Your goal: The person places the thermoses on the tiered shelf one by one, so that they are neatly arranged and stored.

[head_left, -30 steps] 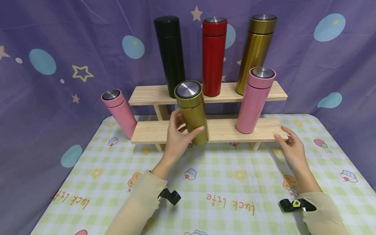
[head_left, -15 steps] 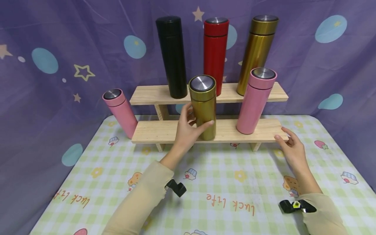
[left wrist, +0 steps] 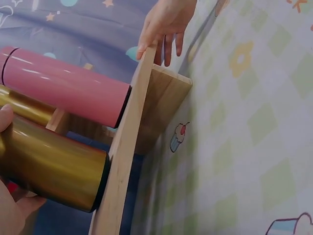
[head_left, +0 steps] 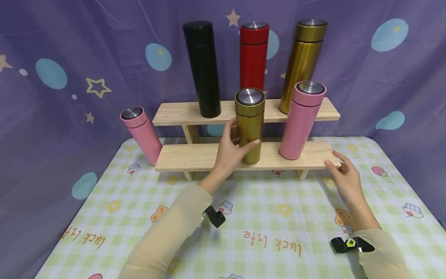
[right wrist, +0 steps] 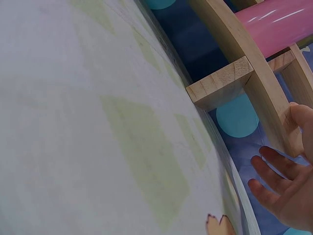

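Observation:
My left hand (head_left: 228,153) grips a gold thermos (head_left: 251,122), thumb across its front and fingers behind it. The thermos stands upright at the lower board (head_left: 188,157) of a two-tier wooden shelf, in front of the red thermos (head_left: 254,58). In the left wrist view, the dark base of the gold thermos (left wrist: 54,164) is right at the board's surface. At the shelf's right end, my right hand (head_left: 346,178) pinches the lower board's corner between thumb and forefinger. Its other fingers (right wrist: 274,176) hang loosely below the board in the right wrist view.
A pink thermos (head_left: 301,124) stands on the lower board, right of the gold one. Black (head_left: 203,69) and taller gold (head_left: 303,66) thermoses flank the red one above. Another pink thermos (head_left: 143,133) stands on the checked tablecloth (head_left: 265,201) by the shelf's left end.
My left hand has carried the gold thermos rightward and back, from before the lower board's front edge onto the board, now overlapping the red thermos. The right hand has stayed at the shelf's end.

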A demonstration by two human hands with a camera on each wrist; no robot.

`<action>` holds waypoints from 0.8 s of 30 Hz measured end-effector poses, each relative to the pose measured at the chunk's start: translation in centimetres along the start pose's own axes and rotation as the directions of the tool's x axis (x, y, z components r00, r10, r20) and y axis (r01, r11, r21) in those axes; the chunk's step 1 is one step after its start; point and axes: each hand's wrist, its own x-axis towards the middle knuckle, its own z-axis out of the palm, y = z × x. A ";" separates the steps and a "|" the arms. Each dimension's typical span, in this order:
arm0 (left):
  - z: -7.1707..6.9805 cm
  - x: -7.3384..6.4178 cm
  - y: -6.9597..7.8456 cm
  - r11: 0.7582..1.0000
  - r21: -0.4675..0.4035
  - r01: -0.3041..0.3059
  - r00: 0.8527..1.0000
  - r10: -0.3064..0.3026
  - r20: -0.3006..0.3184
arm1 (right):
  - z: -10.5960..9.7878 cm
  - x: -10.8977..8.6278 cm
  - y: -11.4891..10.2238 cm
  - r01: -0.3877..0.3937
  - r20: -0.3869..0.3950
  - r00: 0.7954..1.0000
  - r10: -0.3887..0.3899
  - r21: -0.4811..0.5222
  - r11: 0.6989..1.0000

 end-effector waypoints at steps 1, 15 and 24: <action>0.1 0.1 -0.1 1.000 0.002 0.001 1.000 -0.001 0.003 | 0.0 0.0 0.0 0.001 0.000 1.000 -0.001 0.002 1.000; 0.8 0.7 0.0 0.999 0.041 0.007 0.995 -0.011 0.096 | 0.1 0.2 0.0 0.003 -0.013 1.000 -0.004 -0.004 1.000; 0.5 1.4 -0.2 0.998 0.027 0.054 0.987 -0.057 0.151 | 0.1 0.2 0.1 -0.005 -0.015 1.000 0.005 -0.008 1.000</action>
